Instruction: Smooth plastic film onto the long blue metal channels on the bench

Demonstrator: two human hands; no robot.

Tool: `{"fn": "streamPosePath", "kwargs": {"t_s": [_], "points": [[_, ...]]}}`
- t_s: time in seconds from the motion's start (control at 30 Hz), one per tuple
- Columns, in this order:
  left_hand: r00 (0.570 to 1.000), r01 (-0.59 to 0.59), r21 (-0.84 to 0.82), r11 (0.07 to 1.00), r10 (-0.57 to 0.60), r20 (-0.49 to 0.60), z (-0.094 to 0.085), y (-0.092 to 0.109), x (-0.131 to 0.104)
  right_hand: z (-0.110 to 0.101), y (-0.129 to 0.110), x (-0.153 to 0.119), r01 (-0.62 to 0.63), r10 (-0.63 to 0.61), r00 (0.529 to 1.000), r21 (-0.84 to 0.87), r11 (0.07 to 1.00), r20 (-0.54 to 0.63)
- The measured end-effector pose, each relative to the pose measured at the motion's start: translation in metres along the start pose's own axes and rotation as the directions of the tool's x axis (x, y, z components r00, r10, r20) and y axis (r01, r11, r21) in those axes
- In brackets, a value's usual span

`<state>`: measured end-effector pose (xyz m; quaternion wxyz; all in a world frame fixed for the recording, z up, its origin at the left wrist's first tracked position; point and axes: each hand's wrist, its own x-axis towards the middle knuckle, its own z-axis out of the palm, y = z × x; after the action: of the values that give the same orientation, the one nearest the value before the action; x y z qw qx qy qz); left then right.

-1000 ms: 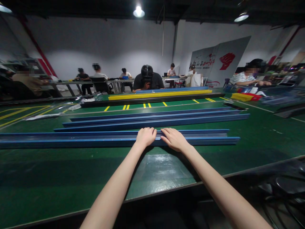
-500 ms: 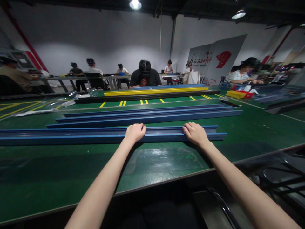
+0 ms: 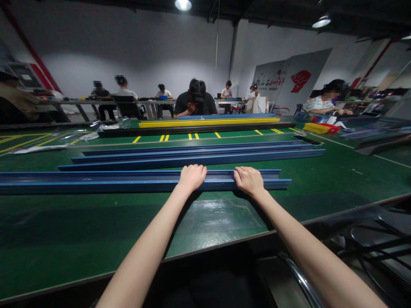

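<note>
A long blue channel-shaped rail (image 3: pixel 112 182) lies across the green table (image 3: pixel 96 222), running out of view at the left edge. My left hand (image 3: pixel 193 176) is closed over it near the middle of the view, fingers curled on its far edge. A short way to the right, my right hand (image 3: pixel 249 179) grips the same rail close to its right end. Bare rail shows between the two hands. The undersides of my fingers are hidden. Just beyond lie more blue rails (image 3: pixel 192 159), roughly parallel to the held one.
Farther back are a black rail (image 3: pixel 192 129), a yellow rail (image 3: pixel 208 122) and another blue one. A person (image 3: pixel 195 100) sits opposite. A yellow and red tray (image 3: pixel 321 128) stands at the right, beside a dark flat object. Several people sit behind.
The held rail has shifted left, its right end now farther left. My right hand has moved left and my left hand right, so they are closer together.
</note>
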<state>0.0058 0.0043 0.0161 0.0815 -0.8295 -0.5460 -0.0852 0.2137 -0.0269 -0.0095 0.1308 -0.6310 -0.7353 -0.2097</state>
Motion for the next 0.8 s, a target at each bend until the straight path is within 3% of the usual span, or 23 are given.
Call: {"fn": "streamPosePath", "kwargs": {"t_s": [0.17, 0.37, 0.63, 0.8], "points": [[0.999, -0.047, -0.023, 0.999, 0.047, -0.004, 0.003, 0.02, 0.004, 0.0, -0.026, 0.008, 0.017, -0.017, 1.0, 0.003, 1.0, 0.007], [0.999, -0.002, -0.043, 0.999, 0.0, -0.047, 0.011, 0.016, 0.004, 0.001, -0.045, 0.013, 0.026, -0.026, 1.0, 0.009, 1.0, 0.006], [0.998, 0.033, 0.004, 0.999, -0.032, -0.049, 0.011, -0.002, 0.004, -0.004, -0.039, 0.016, 0.176, -0.176, 0.984, 0.057, 0.983, 0.009], [0.997, 0.069, 0.004, 0.998, -0.069, -0.041, 0.01, -0.012, 0.002, -0.004, -0.022, 0.012, 0.08, -0.08, 0.997, 0.03, 0.996, 0.007]]}}
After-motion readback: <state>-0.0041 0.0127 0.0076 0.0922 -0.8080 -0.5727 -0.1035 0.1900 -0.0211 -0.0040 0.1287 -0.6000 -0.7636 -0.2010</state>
